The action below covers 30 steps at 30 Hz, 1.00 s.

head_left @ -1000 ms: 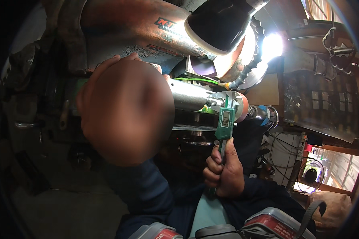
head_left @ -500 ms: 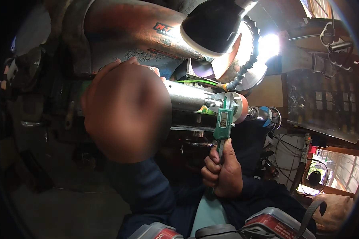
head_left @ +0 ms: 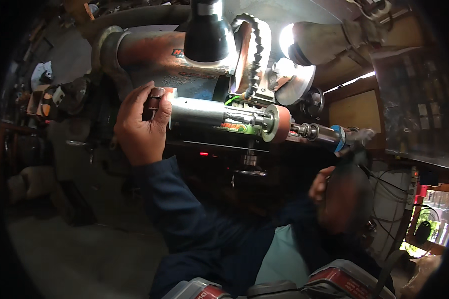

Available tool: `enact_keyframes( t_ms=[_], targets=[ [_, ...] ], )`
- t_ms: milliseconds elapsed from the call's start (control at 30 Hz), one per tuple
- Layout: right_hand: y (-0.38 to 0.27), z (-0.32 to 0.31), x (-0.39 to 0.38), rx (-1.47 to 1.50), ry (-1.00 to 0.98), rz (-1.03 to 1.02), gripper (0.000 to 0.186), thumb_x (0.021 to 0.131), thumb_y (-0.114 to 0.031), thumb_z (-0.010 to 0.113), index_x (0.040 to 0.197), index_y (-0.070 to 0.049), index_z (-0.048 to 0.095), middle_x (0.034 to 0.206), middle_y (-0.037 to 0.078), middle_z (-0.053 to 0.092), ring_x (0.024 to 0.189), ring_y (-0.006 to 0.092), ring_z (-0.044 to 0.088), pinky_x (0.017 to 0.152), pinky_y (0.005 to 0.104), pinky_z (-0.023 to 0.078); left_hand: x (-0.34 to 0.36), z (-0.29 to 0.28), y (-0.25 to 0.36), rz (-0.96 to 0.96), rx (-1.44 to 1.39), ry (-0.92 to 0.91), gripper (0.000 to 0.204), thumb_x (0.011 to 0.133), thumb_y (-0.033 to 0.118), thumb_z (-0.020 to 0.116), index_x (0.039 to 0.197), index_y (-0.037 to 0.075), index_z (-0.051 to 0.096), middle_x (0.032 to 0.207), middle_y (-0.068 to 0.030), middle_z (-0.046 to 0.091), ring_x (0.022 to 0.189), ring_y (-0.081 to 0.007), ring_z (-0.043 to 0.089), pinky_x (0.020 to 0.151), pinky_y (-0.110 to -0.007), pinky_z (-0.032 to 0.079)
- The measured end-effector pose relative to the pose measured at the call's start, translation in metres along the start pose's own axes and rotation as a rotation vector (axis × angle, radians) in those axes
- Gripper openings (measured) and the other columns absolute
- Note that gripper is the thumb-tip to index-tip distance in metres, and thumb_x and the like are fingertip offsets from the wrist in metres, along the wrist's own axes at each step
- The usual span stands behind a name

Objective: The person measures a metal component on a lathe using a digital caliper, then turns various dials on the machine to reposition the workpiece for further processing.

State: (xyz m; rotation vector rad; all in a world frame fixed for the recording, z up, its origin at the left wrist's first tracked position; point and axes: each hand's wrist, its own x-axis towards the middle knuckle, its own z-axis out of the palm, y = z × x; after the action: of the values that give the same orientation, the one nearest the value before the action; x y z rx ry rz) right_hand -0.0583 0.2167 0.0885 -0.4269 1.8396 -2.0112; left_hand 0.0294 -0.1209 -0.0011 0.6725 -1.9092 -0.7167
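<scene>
Here the left hand (head_left: 142,127) is raised to the end of a shiny metal cylinder (head_left: 204,113) that lies level across the middle of the view, mounted in a machine. The fingers (head_left: 154,99) curl together around a small dark ribbed knob (head_left: 156,98) at the cylinder's left end, with the thumb tucked beneath and the palm turned toward the metal. The dark blue sleeve (head_left: 179,209) runs down from that wrist toward the bottom of the picture. At the cylinder's right end sits a pinkish round disc (head_left: 279,123), and beyond it a thinner shaft leads on to a part with a blue ring (head_left: 338,138). The right hand (head_left: 341,197) hangs lower, to the right and well apart from the cylinder; it is blurred and dark, so whether its fingers are curled shut or loose cannot be told, nor whether it holds anything. Above the cylinder a black lamp shade (head_left: 208,31) points down, and beside it a segmented flexible hose (head_left: 254,50) curves over a large rusty pipe (head_left: 149,50). A bright light (head_left: 286,37) glares near the top, right of the hose. At the lower edge lie red and grey cases (head_left: 334,279).
</scene>
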Motion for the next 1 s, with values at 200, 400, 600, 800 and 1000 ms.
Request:
enact_keyframes(
  t_ms=[200, 400, 600, 800, 1000],
  targets=[
    [-0.029, -0.146, -0.028, -0.751, 0.295, -0.038, 0.031, 0.102, -0.021, 0.057, 0.124, 0.0, 0.063, 0.085, 0.0, 0.06, 0.07, 0.0092, 0.053, 0.062, 0.0261, 0.043, 0.004, 0.002, 0.001, -0.017, 0.121, 0.017, 0.031, 0.087, 0.027, 0.077, 0.107, 0.004, 0.073, 0.1, -0.0121, 0.074, 0.091, -0.0228, 0.071, 0.084, -0.034, 0.054],
    [-0.006, -0.396, -0.122, -1.369, 0.736, -0.162, 0.028, 0.1, -0.02, 0.058, 0.119, -0.001, 0.065, 0.091, 0.008, 0.067, 0.086, 0.0204, 0.062, 0.08, 0.0325, 0.048, 0.008, 0.021, 0.009, -0.076, 0.319, -0.091, 0.027, 0.098, 0.025, 0.058, 0.117, 0.012, 0.072, 0.11, -0.0123, 0.073, 0.102, -0.028, 0.069, 0.09, -0.037, 0.052],
    [-0.088, -0.407, -0.133, -1.28, 1.048, -0.161, 0.029, 0.099, -0.025, 0.059, 0.108, 0.002, 0.066, 0.08, 0.015, 0.065, 0.077, 0.0215, 0.062, 0.073, 0.0367, 0.047, 0.037, -0.017, -0.084, -0.111, 0.35, -0.291, 0.042, 0.106, 0.034, 0.045, 0.125, 0.003, 0.066, 0.124, -0.0155, 0.067, 0.114, -0.0285, 0.064, 0.099, -0.035, 0.047],
    [-0.048, -0.539, -0.238, -1.074, 1.418, -0.051, 0.051, 0.1, -0.045, 0.051, 0.098, 0.003, 0.068, 0.08, 0.016, 0.067, 0.074, 0.0251, 0.063, 0.069, 0.0391, 0.047, 0.044, 0.017, -0.064, -0.142, 0.434, -0.305, 0.048, 0.103, 0.041, 0.049, 0.123, 0.001, 0.067, 0.123, -0.0155, 0.068, 0.113, -0.0294, 0.064, 0.098, -0.037, 0.046],
    [0.086, -0.603, -0.269, -1.236, 1.746, 0.844, 0.074, 0.096, -0.065, 0.035, 0.099, -0.004, 0.076, 0.097, 0.021, 0.073, 0.091, 0.0419, 0.067, 0.085, 0.0523, 0.047, 0.063, -0.009, -0.076, -0.151, 0.487, -0.328, 0.046, 0.106, 0.037, 0.046, 0.123, 0.0, 0.067, 0.121, -0.0135, 0.069, 0.111, -0.0258, 0.064, 0.097, -0.035, 0.047]
  ],
)
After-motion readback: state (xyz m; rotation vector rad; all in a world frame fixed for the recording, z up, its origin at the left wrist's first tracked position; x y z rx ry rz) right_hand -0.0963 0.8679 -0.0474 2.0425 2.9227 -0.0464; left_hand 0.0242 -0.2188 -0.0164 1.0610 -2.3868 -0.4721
